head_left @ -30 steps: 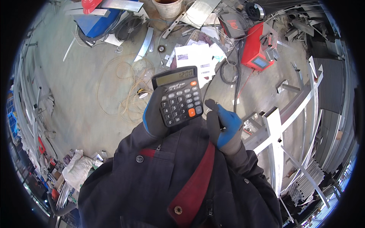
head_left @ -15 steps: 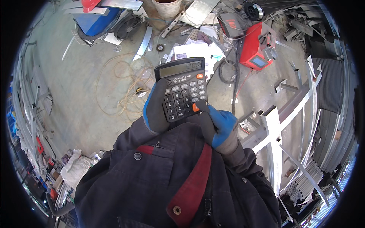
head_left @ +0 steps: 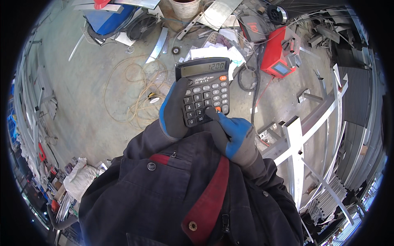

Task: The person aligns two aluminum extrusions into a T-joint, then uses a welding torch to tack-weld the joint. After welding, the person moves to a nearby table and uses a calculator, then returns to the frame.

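Note:
In front of my chest is a black desk calculator (head_left: 205, 92), tilted slightly, with a grey display along its far edge and orange keys on its right side. My left hand (head_left: 174, 108), in a grey and blue work glove, is closed round its left edge, with the thumb lying over the front and the other fingers hidden behind. My right hand (head_left: 232, 133), gloved alike, has a fingertip on the lower keys, covering one of them. Its thumb stands apart below, near the calculator's lower edge. Digits show on the display.
A red machine (head_left: 278, 55) with a small screen stands on the floor ahead right. Papers (head_left: 209, 52) lie beyond the calculator. Metal bars (head_left: 294, 143) cross at my right. A tan hose (head_left: 135, 88) coils at left, and a white sack (head_left: 82, 178) sits near left.
The calculator and both hands have shifted slightly right and away from me in the picture. My right fingertip has moved left, from the large orange key onto a neighbouring key.

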`<state>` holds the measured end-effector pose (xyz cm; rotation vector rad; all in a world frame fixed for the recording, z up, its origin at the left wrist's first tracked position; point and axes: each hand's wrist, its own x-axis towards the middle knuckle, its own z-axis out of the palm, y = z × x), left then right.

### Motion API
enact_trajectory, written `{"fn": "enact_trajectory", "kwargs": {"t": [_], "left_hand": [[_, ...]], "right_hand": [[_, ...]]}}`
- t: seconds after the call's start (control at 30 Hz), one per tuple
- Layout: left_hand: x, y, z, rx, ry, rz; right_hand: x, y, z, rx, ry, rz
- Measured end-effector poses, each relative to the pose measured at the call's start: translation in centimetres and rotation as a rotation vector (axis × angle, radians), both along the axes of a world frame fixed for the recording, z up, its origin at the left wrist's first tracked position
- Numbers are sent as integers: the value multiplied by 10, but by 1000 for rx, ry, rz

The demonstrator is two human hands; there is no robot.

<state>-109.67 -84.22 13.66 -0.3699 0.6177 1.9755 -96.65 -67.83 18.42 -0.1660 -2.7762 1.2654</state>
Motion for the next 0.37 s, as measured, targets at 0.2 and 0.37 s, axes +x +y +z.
{"fn": "enact_trajectory", "kwargs": {"t": [0.2,0.37], "left_hand": [[3,1,-3,129,29,9],[5,4,7,-164,361,-47]], "right_hand": [[-4,-3,5,-59,41,78],[-15,-17,11,-10,-7,144]]}}
